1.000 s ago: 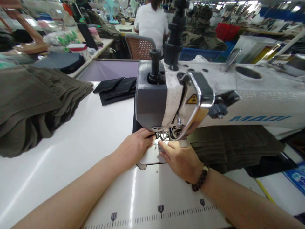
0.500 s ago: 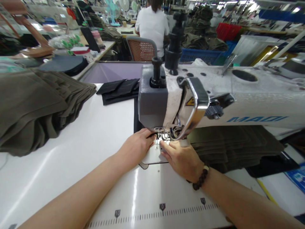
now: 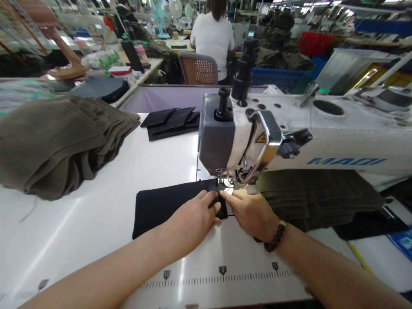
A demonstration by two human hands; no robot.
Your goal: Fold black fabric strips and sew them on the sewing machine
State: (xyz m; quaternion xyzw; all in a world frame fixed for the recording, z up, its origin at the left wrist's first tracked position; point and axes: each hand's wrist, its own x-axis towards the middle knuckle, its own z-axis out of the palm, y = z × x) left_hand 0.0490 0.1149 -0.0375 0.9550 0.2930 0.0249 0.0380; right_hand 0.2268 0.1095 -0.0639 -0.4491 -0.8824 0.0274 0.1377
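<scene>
A folded black fabric piece [image 3: 167, 201] lies flat on the white sewing table [image 3: 112, 214], its right end at the presser foot [image 3: 222, 181] of the sewing machine [image 3: 216, 141]. My left hand [image 3: 196, 216] is on that right end, fingers bent and pressing the cloth against the bed. My right hand [image 3: 254, 212], with a dark bead bracelet [image 3: 275, 238] on the wrist, rests just right of the needle area. Its index finger is stretched to the fabric's right edge, and the other fingers are partly hidden. The needle tip is too small to make out.
Olive fabric pieces [image 3: 58, 141] are stacked at left, with another olive stack [image 3: 315, 193] under the machine arm. Several black folded pieces [image 3: 174, 122] lie behind the machine head. A ruler scale [image 3: 193, 281] runs along the front. A person in white [image 3: 212, 40] sits beyond.
The black fabric, earlier mostly hidden behind the machine head, now lies across the table left of the needle. My left hand has moved right and nearer me. The view has shifted slightly left.
</scene>
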